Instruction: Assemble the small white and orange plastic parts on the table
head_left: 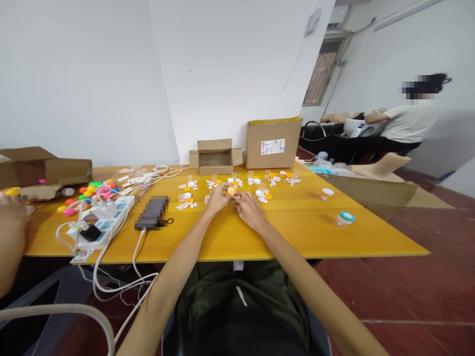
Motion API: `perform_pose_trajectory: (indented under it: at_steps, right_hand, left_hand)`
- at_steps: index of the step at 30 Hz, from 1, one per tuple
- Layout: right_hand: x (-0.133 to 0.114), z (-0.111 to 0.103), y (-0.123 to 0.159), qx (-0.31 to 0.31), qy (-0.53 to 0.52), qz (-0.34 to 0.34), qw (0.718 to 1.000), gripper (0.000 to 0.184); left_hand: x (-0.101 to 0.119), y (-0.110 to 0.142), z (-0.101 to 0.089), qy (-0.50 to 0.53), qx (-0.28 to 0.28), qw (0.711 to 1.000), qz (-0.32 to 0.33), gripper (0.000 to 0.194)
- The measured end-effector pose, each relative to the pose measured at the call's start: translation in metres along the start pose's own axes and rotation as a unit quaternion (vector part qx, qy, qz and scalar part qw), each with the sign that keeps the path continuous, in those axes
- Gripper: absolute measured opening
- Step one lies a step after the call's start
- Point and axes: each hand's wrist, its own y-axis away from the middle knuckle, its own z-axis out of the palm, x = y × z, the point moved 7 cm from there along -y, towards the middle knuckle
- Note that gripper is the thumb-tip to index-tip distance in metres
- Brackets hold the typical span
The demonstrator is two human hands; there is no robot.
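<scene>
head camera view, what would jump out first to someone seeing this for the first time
The yellow table fills the middle, with the person's left hand and right hand meeting among small orange and white caps scattered at its centre. To the left lie bright plastic balls beside a white power strip trailing cables. Two open cardboard boxes stand at the far edge by the wall.

dark device (152,212) blurred | bits btwn hands (233,200) too small to id | left box (22,165) cut off
</scene>
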Motion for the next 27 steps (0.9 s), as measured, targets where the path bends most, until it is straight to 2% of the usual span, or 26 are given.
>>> perform_pose_trajectory:
  at_steps: [3,7,11,15,22,27]
  right_hand:
    - [0.002,-0.001,0.000,0.008,0.008,0.006,1.000,0.023]
    - [0.005,-0.012,-0.001,0.049,-0.007,0.033,0.998,0.019]
    - [0.005,-0.019,-0.001,0.077,-0.025,0.048,0.996,0.025]
    - [0.003,-0.018,-0.001,0.076,-0.036,0.043,0.996,0.032]
    - [0.006,-0.012,0.002,0.065,-0.065,0.027,0.995,0.042]
    - [0.010,-0.010,0.004,0.072,-0.077,0.018,0.994,0.042]
  left_hand:
    - [0.002,0.000,0.002,0.003,-0.008,1.000,0.013,0.034]
    - [0.001,0.000,0.003,-0.001,-0.011,1.000,0.020,0.034]
    - [0.000,0.001,0.008,-0.008,-0.033,0.999,0.035,0.030]
    - [0.001,0.001,0.016,0.001,-0.071,0.997,0.040,0.028]
    - [0.001,0.002,0.016,0.044,-0.087,0.995,0.031,0.030]
    - [0.000,0.002,0.019,0.090,-0.108,0.990,0.005,0.033]
